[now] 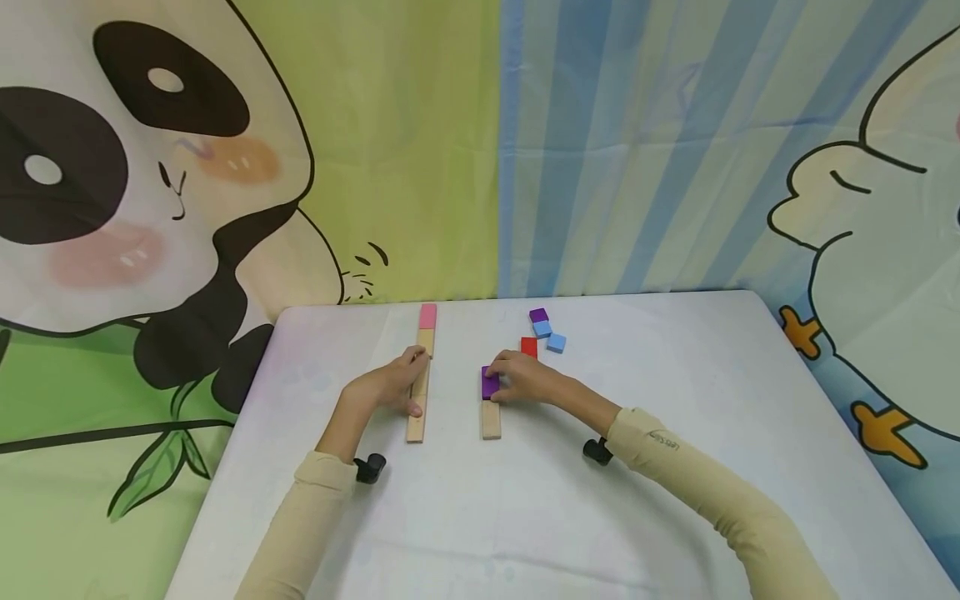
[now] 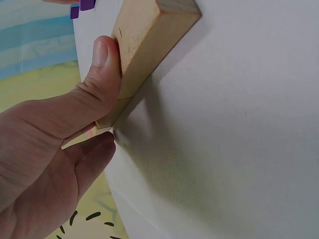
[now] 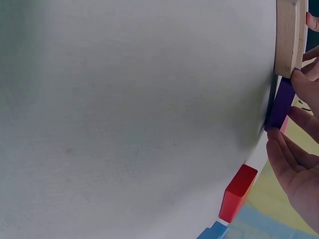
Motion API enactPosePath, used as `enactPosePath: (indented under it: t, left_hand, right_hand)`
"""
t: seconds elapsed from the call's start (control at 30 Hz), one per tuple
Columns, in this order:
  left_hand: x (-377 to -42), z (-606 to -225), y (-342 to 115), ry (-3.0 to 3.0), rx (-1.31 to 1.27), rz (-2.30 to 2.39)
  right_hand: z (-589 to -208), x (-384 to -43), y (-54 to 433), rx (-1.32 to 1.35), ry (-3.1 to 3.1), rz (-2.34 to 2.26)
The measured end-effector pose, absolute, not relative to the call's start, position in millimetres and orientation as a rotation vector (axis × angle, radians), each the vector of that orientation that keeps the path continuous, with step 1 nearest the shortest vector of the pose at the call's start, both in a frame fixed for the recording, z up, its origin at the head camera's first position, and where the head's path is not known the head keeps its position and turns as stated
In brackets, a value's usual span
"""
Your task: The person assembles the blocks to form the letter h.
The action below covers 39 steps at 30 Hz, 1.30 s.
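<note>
My left hand (image 1: 386, 386) rests along a straight row of wooden blocks (image 1: 416, 429), which has a pink block (image 1: 427, 317) at its far end. In the left wrist view, its straight thumb lies against a wooden block (image 2: 144, 45), while the other fingertips reach the row farther along. To the right, my right hand (image 1: 528, 379) pinches a purple block (image 1: 490, 383) between thumb and fingers. That block lines up end to end with a single wooden block (image 1: 491, 421); the right wrist view shows the purple block (image 3: 280, 104) close against its end.
Just beyond the right hand lies a red block (image 1: 528, 346), partly covered by it. Farther back are a blue block (image 1: 556, 342), another blue block (image 1: 542, 329) and a second purple block (image 1: 538, 314). The white table (image 1: 660, 342) ends at a printed curtain behind.
</note>
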<state>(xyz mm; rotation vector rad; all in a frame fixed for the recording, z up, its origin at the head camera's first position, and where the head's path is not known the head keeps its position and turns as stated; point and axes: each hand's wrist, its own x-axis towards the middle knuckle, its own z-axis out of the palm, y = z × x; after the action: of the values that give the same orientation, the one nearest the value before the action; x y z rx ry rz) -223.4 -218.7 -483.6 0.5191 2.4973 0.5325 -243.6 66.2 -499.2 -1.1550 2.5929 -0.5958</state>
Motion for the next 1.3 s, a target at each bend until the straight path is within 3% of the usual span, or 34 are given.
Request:
enactPosePath:
  t: [0.77,1.3]
  left_hand:
    - [-226,-483,-219,2.506,0.546,0.486]
    - [-225,-483,-218,2.499,0.515,0.494]
  right_hand:
    - [-501,-240,64,-1.060,2.523,-0.661]
    - [-503,-224,72,-1.066,2.795,-0.541]
